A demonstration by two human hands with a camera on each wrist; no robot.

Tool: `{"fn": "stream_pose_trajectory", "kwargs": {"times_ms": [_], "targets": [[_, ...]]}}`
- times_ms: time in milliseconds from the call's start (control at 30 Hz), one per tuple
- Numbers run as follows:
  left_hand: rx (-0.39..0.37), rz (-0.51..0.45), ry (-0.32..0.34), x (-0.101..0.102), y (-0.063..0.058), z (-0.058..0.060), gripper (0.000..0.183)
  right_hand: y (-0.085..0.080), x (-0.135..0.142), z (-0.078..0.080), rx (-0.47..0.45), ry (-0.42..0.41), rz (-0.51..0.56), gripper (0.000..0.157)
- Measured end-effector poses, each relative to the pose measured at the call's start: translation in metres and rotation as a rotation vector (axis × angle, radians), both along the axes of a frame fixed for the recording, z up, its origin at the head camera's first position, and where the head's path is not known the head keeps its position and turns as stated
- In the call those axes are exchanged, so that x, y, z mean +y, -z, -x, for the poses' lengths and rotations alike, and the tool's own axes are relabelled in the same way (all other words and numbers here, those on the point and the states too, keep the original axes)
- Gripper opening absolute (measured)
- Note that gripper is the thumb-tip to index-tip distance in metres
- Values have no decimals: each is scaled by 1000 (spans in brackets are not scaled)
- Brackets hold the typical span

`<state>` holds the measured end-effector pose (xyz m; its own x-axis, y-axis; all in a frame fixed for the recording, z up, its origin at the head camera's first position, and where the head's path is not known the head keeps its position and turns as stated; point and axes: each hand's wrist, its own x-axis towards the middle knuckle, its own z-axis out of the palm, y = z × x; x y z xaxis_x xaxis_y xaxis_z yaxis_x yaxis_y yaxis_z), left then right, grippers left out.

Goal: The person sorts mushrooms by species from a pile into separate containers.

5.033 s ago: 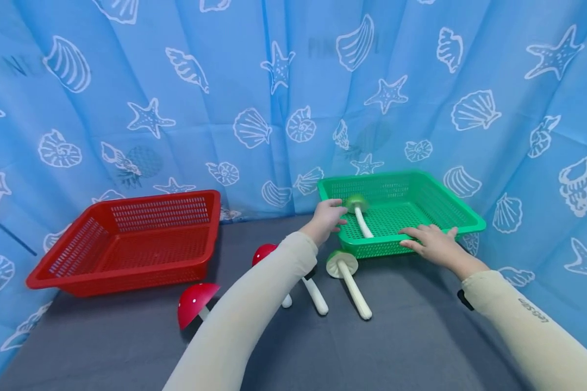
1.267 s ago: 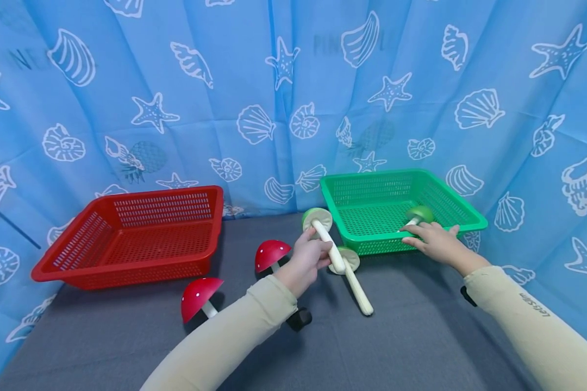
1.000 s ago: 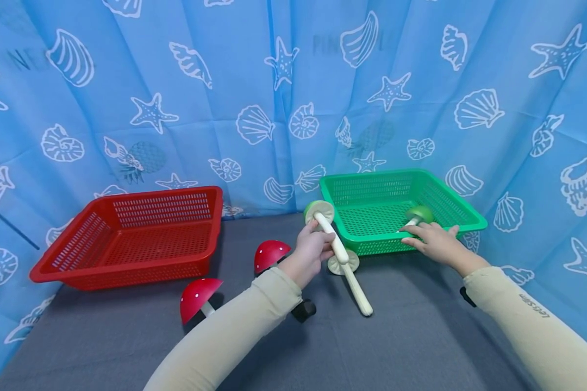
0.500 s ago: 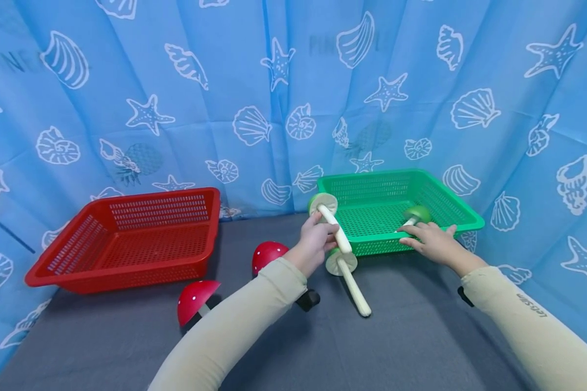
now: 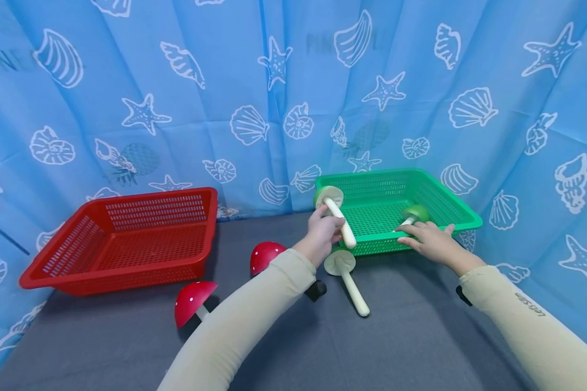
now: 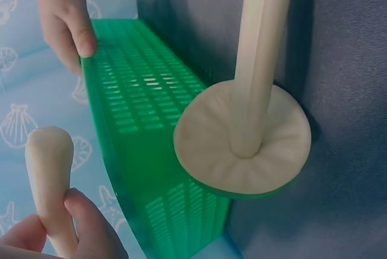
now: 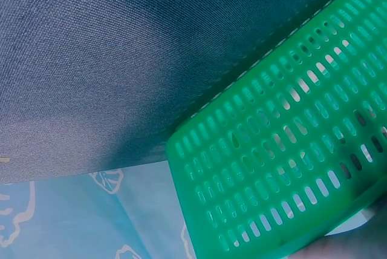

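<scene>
My left hand grips a toy mushroom with a green cap and pale stem, held above the near left corner of the green basket. In the left wrist view the thumb and fingers pinch its stem. My right hand holds the basket's front rim, thumb outside and fingers over the inside. Another green-capped mushroom lies inside the basket, its stem partly hidden by that hand. A third one rests on the grey cloth in front, its pale cap underside showing.
A red basket stands at the left. Between the baskets lie two red, white-spotted toy mushrooms, partly covered by the left sleeve. A blue shell-patterned curtain hangs behind the grey table cloth.
The mushroom inside the green basket now lies further right. The left hand has picked up another green-capped mushroom and moved it right and away, toward the basket. The right hand stays at the rim.
</scene>
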<state>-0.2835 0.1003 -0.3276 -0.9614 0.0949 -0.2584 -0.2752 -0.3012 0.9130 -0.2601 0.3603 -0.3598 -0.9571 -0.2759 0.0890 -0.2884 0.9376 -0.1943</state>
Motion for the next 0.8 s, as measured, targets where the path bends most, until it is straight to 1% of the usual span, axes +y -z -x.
{"fn": "stream_pose_trajectory", "kwargs": {"times_ms": [100,300,467,500,567,667,733,800], "targets": [[5,6,-10,2,0,3,62,1,-2,1,-1,-4,-2,43],[38,53,31,9,2,10,62,1,-2,1,-7,3,-6,45],[27,62,52,14,1,15,62,-1,0,-1,-4,1,-11,45],[15,65,57,15,0,16,62,-1,0,-1,-3,0,-13,46],[23,77,82,16,0,19,62,-1,0,-1,-1,3,-16,45],[50,100,157,15,1,24,63,0,-1,-1,1,8,-12,45],[81,137,205,15,2,26,63,1,-1,0,1,9,-8,45],[127,186,236,15,2,27,63,1,-1,1,0,12,-6,46]]}}
